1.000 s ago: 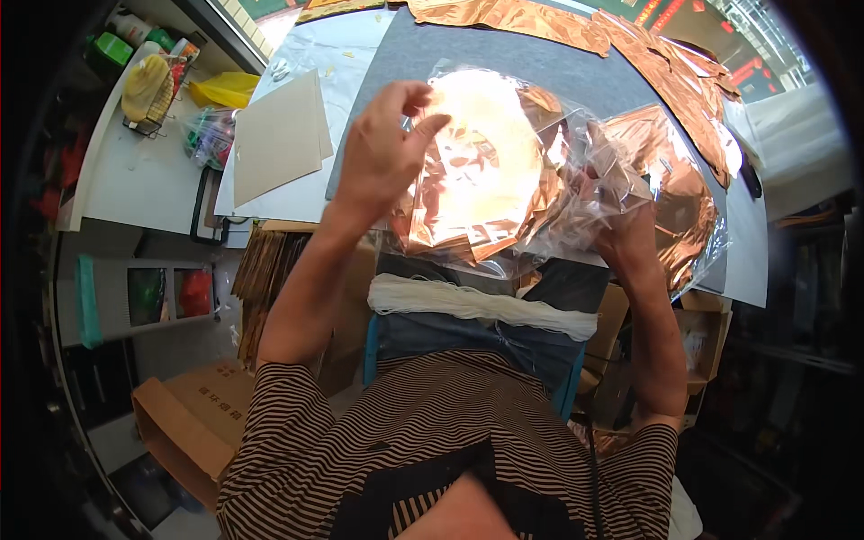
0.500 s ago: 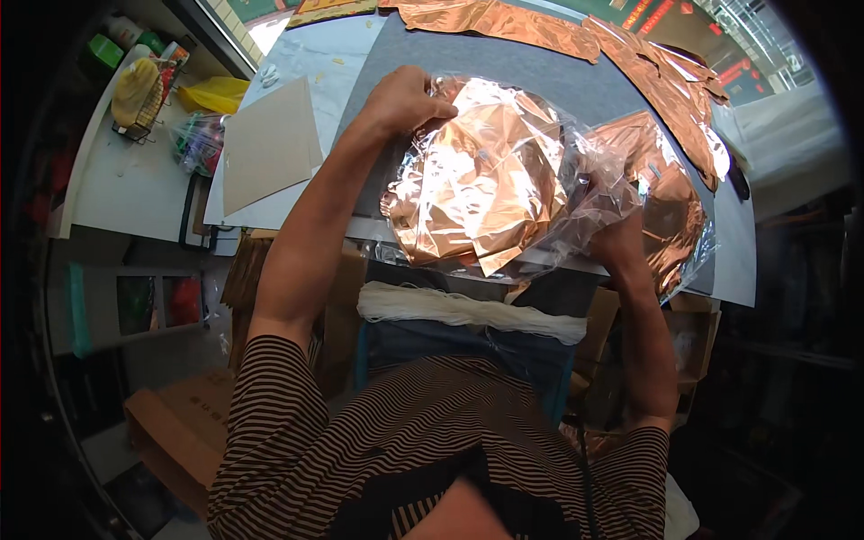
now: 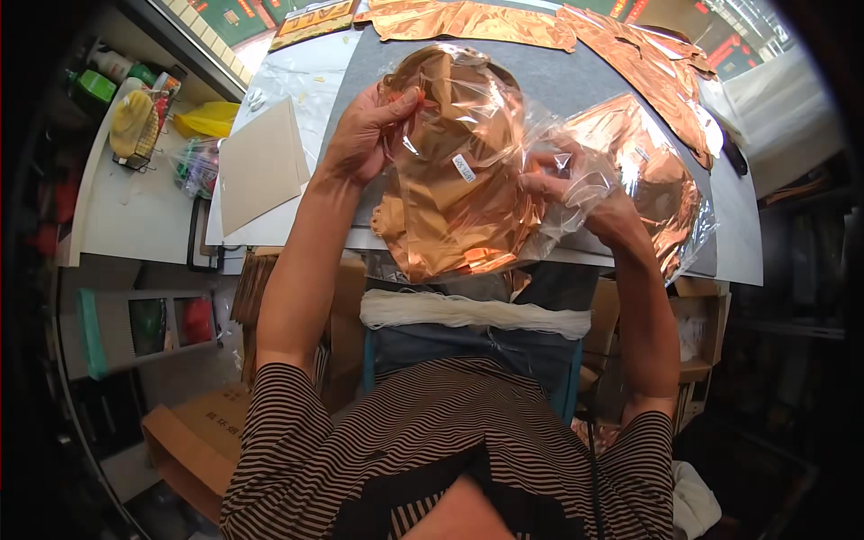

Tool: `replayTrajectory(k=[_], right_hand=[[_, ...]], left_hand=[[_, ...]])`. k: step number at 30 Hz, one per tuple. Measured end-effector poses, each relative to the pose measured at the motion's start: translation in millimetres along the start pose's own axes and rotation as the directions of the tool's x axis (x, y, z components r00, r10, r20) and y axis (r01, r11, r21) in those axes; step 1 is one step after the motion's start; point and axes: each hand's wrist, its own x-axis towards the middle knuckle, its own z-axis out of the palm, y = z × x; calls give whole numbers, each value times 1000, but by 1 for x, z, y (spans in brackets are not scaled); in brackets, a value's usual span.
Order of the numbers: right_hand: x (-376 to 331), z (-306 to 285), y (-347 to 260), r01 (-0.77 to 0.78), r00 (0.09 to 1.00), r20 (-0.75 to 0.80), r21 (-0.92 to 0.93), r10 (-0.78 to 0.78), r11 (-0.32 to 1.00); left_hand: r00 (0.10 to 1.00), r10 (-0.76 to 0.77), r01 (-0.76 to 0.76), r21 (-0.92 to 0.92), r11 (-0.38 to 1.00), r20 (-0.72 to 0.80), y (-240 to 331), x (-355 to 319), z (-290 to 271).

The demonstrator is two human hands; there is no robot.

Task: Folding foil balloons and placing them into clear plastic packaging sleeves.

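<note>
A folded copper-coloured foil piece point(image 3: 450, 207) with a small white label point(image 3: 463, 167) lies inside a clear plastic bag point(image 3: 562, 211), held up over the near part of the table. My left hand point(image 3: 364, 130) pinches the bag's upper left edge between thumb and fingers, with foil behind the film. On the right, my right hand point(image 3: 589, 193) is closed on the bunched film at the bag's other side, and the crumpled plastic partly covers its fingers. Just beyond that hand lies another bagged copper foil piece point(image 3: 661, 193), partly hidden by it.
Long flat copper foil pieces point(image 3: 477, 25) line the table's far edge. A grey-beige card point(image 3: 265, 166) lies at left. A white cord bundle point(image 3: 472, 312) stretches across in front of me. Cardboard boxes point(image 3: 193, 436) stand below, and a side shelf point(image 3: 135, 207) holds bottles and a basket.
The bagged foil has been tilted up, so its bright glare has gone and the white label shows. My left hand has shifted left and nearer; my right hand has risen slightly.
</note>
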Motion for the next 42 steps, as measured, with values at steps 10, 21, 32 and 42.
replayTrajectory(k=[10, 21, 32, 42], right_hand=[[-7, 0, 8, -142, 987, 105, 252, 119, 957], [-5, 19, 16, -137, 989, -39, 120, 142, 983], [-12, 16, 37, 43, 999, -25, 589, -35, 807], [-25, 24, 1, -170, 984, -43, 56, 172, 984]], left_hand=[[993, 66, -54, -117, 992, 100, -8, -7, 11], [974, 160, -126, 204, 971, -160, -14, -11, 46], [997, -67, 78, 399, 913, -43, 19, -39, 29], [951, 281, -155, 584, 797, -130, -17, -48, 50]])
